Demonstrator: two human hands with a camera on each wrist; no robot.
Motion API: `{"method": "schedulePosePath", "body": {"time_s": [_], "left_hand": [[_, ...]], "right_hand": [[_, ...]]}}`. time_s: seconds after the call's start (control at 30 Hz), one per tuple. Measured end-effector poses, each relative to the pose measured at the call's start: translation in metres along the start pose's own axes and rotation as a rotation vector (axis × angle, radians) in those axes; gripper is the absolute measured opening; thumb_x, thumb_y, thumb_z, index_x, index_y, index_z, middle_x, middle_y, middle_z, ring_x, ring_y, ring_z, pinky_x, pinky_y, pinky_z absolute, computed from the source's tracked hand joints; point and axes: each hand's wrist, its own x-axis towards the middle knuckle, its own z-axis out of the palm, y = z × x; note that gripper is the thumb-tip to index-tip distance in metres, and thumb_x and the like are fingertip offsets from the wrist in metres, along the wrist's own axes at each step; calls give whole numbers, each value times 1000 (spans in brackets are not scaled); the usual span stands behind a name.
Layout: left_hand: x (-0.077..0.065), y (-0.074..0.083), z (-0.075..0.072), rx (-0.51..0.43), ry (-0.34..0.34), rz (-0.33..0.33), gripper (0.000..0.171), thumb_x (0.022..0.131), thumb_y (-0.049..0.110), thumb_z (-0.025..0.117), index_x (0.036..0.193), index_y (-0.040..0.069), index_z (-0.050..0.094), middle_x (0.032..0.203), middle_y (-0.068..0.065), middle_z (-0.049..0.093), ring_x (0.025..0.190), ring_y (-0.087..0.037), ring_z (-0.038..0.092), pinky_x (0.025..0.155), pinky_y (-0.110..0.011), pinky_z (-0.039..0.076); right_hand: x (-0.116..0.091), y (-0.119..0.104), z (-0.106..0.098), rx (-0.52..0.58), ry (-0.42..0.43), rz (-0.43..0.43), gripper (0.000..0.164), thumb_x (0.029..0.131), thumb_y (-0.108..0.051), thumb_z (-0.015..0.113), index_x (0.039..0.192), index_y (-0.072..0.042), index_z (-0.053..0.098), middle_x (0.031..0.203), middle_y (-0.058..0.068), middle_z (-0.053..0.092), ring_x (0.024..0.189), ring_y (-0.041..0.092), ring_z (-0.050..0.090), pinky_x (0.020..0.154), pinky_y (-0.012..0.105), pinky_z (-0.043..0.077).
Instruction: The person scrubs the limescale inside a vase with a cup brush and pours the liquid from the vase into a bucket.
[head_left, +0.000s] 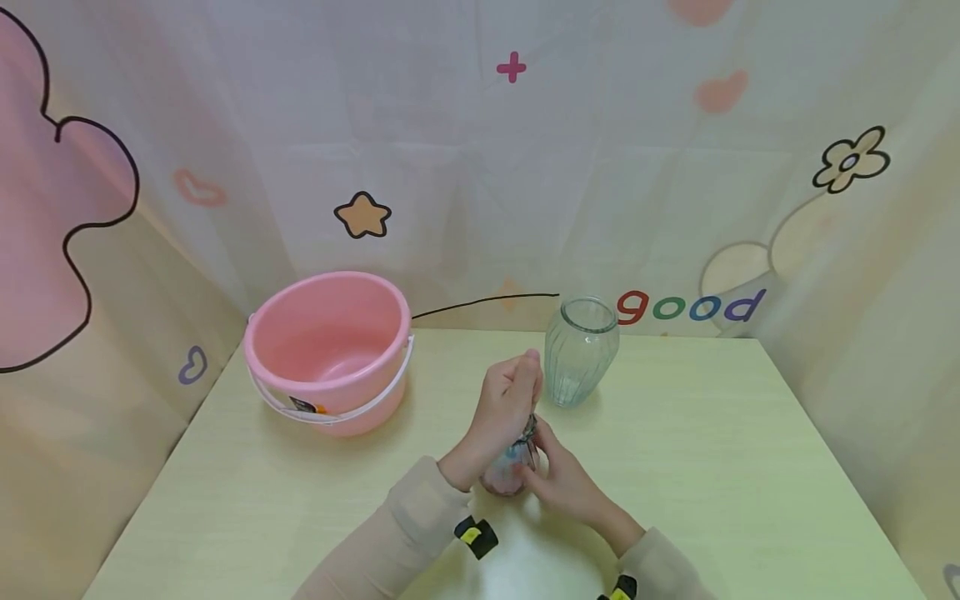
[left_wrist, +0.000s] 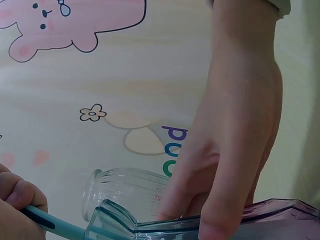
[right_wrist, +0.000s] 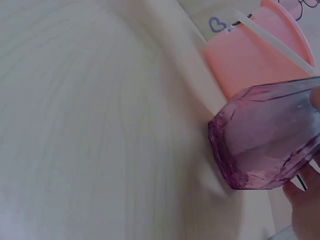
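Note:
A faceted glass vase (head_left: 502,477), teal at the neck and pink-purple at the base, is between both hands. My right hand (head_left: 572,486) holds its side, thumb and fingers around the glass. Above the mouth, my left hand (head_left: 507,400) grips a slim teal handle (left_wrist: 62,229) with a dark inset. That handle runs into the vase's flared mouth in the left wrist view; what is on its far end cannot be made out. The right wrist view shows the pink base (right_wrist: 265,140) close up; whether it touches the table cannot be told.
A clear ribbed glass vase (head_left: 581,358) stands just behind the hands, to the right. At the left back is a pink bucket (head_left: 330,408) with a white handle lowered across its front. A printed curtain (head_left: 450,167) hangs behind the pale table (head_left: 712,450).

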Motion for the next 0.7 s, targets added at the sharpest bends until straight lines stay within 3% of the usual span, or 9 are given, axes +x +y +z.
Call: {"method": "schedulePosePath", "body": {"time_s": [0.13,0.3,0.43,0.53,0.7], "left_hand": [[-2,1,-1,1,11,3,46,99,21,32,55,6,33,47,3,30,42,-12,28,41,-24,23],[-4,4,-1,0,24,9,46,99,20,32,55,8,33,47,3,30,41,-12,28,41,-23,23],[-2,9,-2,8,25,65,45,98,17,32,54,8,33,48,3,31,43,-13,29,42,-23,24],[2,15,-2,5,28,122,44,98,14,31,55,7,34,49,3,32,44,-14,30,44,-24,26],[6,24,-4,12,29,143,44,98,14,30,55,6,34,49,2,32,44,-16,30,44,-25,25]], "right_hand": [[3,14,0,-44,-19,-73,55,84,-8,60,133,-9,33,130,10,44,118,22,42,94,46,38],[5,39,6,-53,-11,-111,55,84,-14,63,131,-17,35,127,0,43,116,17,42,93,44,39],[6,44,7,-20,-6,-154,54,85,-18,62,131,-19,35,126,-1,43,115,18,41,91,45,40],[7,45,8,-15,-9,-151,55,84,-18,63,131,-19,34,126,-1,42,115,17,41,90,45,41],[7,41,8,-29,-19,-85,60,83,-14,64,133,-17,31,127,-1,40,115,15,40,91,42,40]]}}
